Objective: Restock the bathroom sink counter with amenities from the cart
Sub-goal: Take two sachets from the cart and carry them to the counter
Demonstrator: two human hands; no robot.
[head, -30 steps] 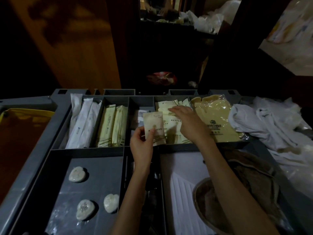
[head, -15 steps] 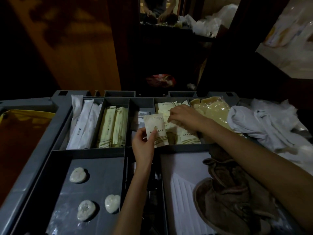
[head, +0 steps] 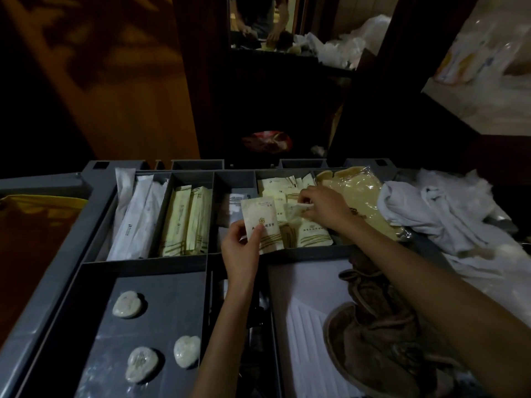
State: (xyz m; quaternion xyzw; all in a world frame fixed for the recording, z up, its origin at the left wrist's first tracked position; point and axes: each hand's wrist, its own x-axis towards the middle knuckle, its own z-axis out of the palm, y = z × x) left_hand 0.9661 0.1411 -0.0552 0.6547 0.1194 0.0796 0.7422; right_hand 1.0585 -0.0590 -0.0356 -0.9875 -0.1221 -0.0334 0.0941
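The grey cart tray (head: 94, 193) has several compartments of amenities. My left hand (head: 240, 248) pinches a cream sachet (head: 263, 222) upright above the divider, near the middle. My right hand (head: 323, 206) reaches into the compartment of cream sachets (head: 313, 238) and pinches a small crumpled clear packet (head: 296, 211) just above the pile. Long white packets (head: 135, 216) and pale yellow packets (head: 186, 222) fill the compartments to the left.
Three wrapped heart-shaped soaps (head: 128, 304) lie in the front left compartment. A yellow plastic bag (head: 359, 193) and white linen (head: 431, 214) sit at the right. A brown cloth (head: 382, 340) lies on white paper at front right. A yellow sack (head: 31, 225) hangs left.
My right hand has lifted off the sachet pile, pulling up a small clear packet. My left hand has kept its sachet almost still.
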